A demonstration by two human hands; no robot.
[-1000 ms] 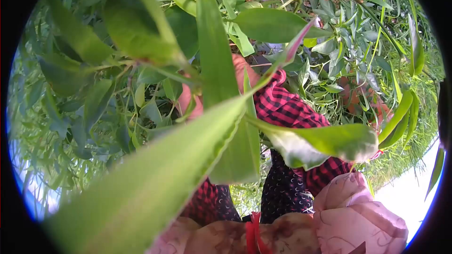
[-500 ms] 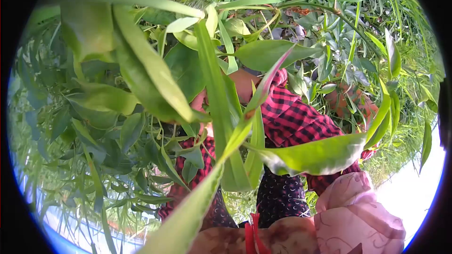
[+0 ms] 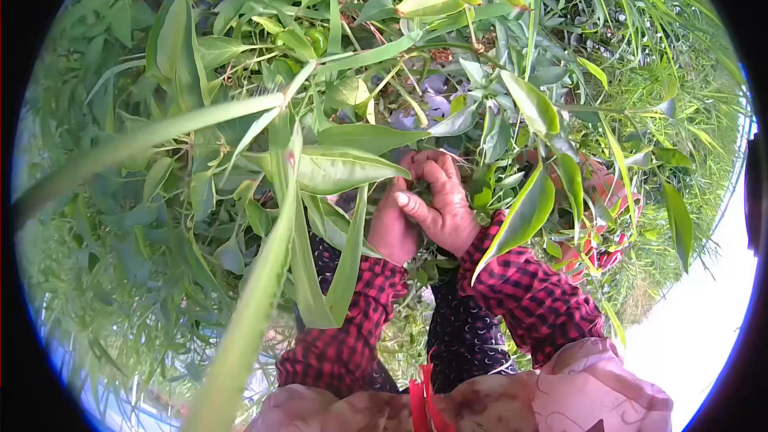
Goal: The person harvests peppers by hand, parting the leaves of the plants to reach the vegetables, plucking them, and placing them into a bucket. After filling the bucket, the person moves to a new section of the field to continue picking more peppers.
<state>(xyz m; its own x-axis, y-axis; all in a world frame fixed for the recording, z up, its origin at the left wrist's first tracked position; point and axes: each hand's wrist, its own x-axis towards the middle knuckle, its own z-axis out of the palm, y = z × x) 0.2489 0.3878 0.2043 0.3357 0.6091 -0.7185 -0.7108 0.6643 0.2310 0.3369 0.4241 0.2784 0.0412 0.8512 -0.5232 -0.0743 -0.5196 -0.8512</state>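
My left hand [image 3: 392, 228] and my right hand [image 3: 445, 210] meet low among the green plants, touching each other. The fingers of my right hand are curled inward, its thumb bent toward the left hand. Those of my left hand are mostly covered by the right hand and a broad pointed leaf [image 3: 344, 170]; what shows looks closed. Whatever sits between the fingers is hidden. Long grass blades [image 3: 308, 272] and leafy stems hang in front of my left wrist. Another pointed leaf [image 3: 520, 228] crosses before my right sleeve.
A small round green fruit [image 3: 318, 40] sits among leaves above my hands. Reddish-orange material [image 3: 612, 188] lies to the right behind foliage. Tall grass [image 3: 664, 48] fills the upper right. My dark patterned trousers [image 3: 468, 328] are below, between my checked sleeves.
Both hands have come into clear view together, earlier largely covered by leaves. The right forearm has drawn back, and the near leaves and stems have shifted across the view.
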